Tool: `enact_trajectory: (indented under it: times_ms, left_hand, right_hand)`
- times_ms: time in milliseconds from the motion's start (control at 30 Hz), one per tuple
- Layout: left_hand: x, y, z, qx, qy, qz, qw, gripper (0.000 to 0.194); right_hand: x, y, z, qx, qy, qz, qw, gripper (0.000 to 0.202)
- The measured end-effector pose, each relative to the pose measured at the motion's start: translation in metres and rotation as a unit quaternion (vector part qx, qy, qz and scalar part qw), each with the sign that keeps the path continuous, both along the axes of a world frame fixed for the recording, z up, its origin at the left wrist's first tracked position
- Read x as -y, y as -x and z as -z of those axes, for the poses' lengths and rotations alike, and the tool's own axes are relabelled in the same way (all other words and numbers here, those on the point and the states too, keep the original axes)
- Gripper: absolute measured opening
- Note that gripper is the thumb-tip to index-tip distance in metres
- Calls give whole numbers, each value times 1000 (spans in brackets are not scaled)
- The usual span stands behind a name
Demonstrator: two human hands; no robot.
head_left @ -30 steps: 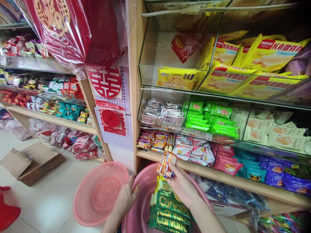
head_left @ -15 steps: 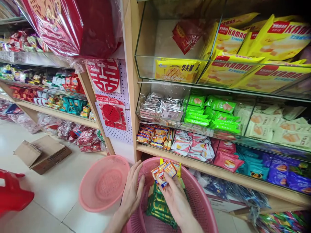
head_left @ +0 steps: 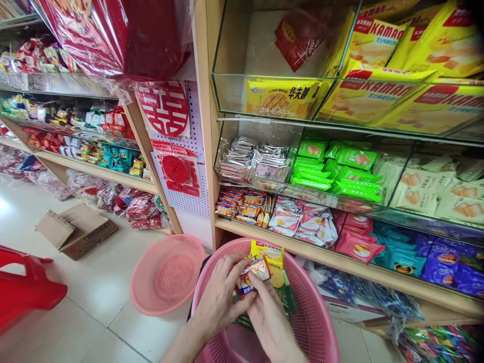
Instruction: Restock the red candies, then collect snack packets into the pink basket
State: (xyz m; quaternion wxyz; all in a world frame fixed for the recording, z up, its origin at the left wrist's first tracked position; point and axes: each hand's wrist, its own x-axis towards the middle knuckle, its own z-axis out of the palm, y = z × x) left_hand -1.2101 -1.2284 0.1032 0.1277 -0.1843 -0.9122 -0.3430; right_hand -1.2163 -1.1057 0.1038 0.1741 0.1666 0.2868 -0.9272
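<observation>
Over the large pink basket [head_left: 315, 322], my right hand [head_left: 270, 307] is closed on a few small orange, white and blue snack packets [head_left: 259, 268], its thumb pressed on the top one. My left hand [head_left: 223, 290] has its fingers curled against the left side of the same packets, its thumb close to my right hand. Inside the basket lie a yellow KAMAN packet [head_left: 276, 254] and green snack packets [head_left: 285, 292], partly hidden by my hands.
A smaller pink basket [head_left: 172, 275] is on the floor to the left, near an opened cardboard box [head_left: 85, 232] and a red plastic stool [head_left: 30, 287]. Glass-fronted shelves ahead hold similar orange packets [head_left: 245, 205], green packets [head_left: 336, 166] and large yellow packets [head_left: 385, 93].
My left hand has moved right and its fingers have come onto the packets. My right hand still holds them, slightly lower. The view has shifted a little.
</observation>
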Motion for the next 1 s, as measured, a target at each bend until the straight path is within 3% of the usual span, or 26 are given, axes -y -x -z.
enact_trajectory:
  times_ms: [533, 800, 1000]
  left_hand:
    - [8, -2, -11, 24, -18, 29, 999, 58]
    - [5, -3, -15, 27, -3, 27, 999, 62]
    - [6, -5, -18, 45, -32, 29, 998, 60]
  right_hand:
    - [-11, -6, -5, 38, 16, -17, 999, 32]
    - [-14, -10, -8, 24, 37, -32, 999, 34]
    - [-15, -13, -6, 15, 22, -45, 999, 38]
